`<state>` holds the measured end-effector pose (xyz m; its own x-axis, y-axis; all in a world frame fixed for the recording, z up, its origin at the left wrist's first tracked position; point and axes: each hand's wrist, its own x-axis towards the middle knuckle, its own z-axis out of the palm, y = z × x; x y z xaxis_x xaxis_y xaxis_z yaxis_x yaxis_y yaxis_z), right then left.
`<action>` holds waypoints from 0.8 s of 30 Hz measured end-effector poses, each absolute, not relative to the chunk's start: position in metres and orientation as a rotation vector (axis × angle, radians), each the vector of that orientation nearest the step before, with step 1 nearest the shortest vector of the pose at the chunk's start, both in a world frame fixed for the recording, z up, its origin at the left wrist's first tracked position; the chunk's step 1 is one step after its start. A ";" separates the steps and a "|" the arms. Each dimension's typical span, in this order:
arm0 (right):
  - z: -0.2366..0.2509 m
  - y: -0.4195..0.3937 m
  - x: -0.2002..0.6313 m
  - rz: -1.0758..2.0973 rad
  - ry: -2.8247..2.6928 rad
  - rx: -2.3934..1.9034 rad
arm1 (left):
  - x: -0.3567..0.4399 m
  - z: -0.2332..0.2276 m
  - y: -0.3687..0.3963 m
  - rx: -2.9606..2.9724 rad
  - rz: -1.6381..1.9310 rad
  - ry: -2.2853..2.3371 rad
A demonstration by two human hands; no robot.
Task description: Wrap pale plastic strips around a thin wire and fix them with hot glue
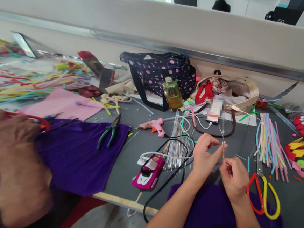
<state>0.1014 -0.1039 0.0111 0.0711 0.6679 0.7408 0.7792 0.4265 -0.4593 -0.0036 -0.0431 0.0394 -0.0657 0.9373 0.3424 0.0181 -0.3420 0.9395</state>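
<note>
My left hand pinches a thin wire stem between thumb and finger. Just below it, the curled fingers of my right hand close on the lower end of the same stem. Its pale, fine tips point up towards the phone; the part between my hands looks brownish. Under my forearms lies a purple cloth. A bundle of silver wires rests left of my hands. To the right are scissors with red and yellow handles and a bunch of pastel strips.
A co-worker's blurred hand is at the left, beside another purple cloth with pliers. A pink glue gun, pink toy-car-shaped device, bottle, dotted bag and cabled phone stand or lie ahead.
</note>
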 end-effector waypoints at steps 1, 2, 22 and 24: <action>0.012 -0.104 0.101 -0.187 -1.674 -1.273 | -0.004 0.039 -0.043 1.454 1.521 1.082; 0.013 -0.103 0.100 -0.232 -1.698 -1.261 | -0.004 0.039 -0.043 1.466 1.526 1.084; 0.009 -0.104 0.097 -0.310 -1.796 -1.254 | -0.005 0.031 -0.040 2.004 1.730 1.222; 0.010 -0.104 0.097 -0.307 -1.796 -1.253 | -0.005 0.032 -0.040 1.987 1.729 1.221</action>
